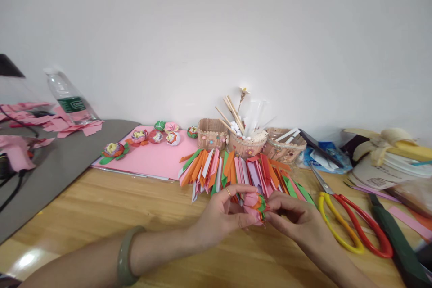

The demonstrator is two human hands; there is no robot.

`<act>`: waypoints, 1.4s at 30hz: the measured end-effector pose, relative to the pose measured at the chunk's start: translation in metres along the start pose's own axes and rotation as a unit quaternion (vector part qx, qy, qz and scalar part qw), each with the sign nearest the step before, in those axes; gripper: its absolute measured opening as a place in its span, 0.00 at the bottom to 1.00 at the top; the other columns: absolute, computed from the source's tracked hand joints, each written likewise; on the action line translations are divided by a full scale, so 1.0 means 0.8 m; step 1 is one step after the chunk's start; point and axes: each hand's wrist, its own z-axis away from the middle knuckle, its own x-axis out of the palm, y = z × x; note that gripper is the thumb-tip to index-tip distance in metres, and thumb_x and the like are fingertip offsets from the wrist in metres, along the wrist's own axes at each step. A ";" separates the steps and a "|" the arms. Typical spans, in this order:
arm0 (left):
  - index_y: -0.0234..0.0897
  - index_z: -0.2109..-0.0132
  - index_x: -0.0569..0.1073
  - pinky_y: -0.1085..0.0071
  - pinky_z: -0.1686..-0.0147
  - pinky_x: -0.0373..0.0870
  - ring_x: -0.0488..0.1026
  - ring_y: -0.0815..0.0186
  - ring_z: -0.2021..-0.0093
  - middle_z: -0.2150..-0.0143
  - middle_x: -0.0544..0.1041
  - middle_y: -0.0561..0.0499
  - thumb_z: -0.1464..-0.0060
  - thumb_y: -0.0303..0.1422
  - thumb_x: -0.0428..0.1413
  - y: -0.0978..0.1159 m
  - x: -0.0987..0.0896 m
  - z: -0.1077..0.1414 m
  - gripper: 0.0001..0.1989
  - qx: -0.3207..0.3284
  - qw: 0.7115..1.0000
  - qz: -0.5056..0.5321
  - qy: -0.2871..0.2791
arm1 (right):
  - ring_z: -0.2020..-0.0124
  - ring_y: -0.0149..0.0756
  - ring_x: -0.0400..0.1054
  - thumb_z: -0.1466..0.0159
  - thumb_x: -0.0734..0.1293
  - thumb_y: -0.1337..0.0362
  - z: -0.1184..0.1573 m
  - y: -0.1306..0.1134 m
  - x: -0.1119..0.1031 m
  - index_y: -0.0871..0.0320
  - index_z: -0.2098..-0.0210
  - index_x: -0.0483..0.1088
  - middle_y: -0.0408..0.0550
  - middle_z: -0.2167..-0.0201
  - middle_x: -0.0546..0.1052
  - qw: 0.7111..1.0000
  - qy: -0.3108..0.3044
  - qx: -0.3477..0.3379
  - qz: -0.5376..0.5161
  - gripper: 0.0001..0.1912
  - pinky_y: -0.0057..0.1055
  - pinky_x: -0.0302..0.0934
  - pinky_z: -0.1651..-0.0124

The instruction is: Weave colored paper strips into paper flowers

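Between my two hands is a small folded paper flower [255, 207] in pink, orange and green. The fingers and thumb of my left hand [226, 211] close round its pink side. From the other side, my right hand [293, 216] pinches its green and reddish edge between thumb and fingertips. Just behind the hands lies a wide row of folded paper strips [206, 168] in orange, pink, white, green, purple and red. Several finished paper flowers [139, 137] rest on a pink sheet [145, 162] at the back left.
Scissors [351, 222] with yellow and red handles lie right of my right hand, beside a dark green-handled tool [394, 238]. Decorated baskets [212, 134] stand along the wall, one holding sticks. A water bottle [69, 99] and pink paper scraps [50, 121] are at far left; bananas [394, 144] at right.
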 end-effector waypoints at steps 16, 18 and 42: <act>0.36 0.53 0.68 0.69 0.65 0.68 0.74 0.66 0.67 0.66 0.72 0.52 0.60 0.33 0.63 0.000 -0.002 -0.003 0.25 -0.002 1.000 -0.010 0.002 | 0.74 0.32 0.65 0.40 0.62 0.58 -0.001 -0.008 -0.010 0.57 0.77 0.71 0.44 0.76 0.70 0.997 -0.058 -0.017 0.051 0.13 0.27 0.59 0.69; 0.36 0.52 0.68 0.68 0.65 0.67 0.73 0.66 0.67 0.67 0.72 0.51 0.60 0.34 0.63 0.000 -0.002 -0.002 0.26 -0.007 1.000 -0.025 0.007 | 0.74 0.32 0.64 0.41 0.63 0.57 -0.001 -0.005 -0.009 0.57 0.78 0.71 0.43 0.78 0.69 0.997 -0.049 -0.015 0.053 0.14 0.27 0.59 0.70; 0.38 0.54 0.70 0.69 0.64 0.67 0.68 0.70 0.68 0.62 0.70 0.51 0.61 0.32 0.63 -0.002 -0.003 -0.002 0.23 0.036 0.998 -0.059 0.005 | 0.76 0.32 0.64 0.45 0.67 0.55 -0.003 -0.016 -0.013 0.54 0.80 0.75 0.44 0.77 0.70 0.998 -0.050 0.014 -0.017 0.12 0.27 0.60 0.73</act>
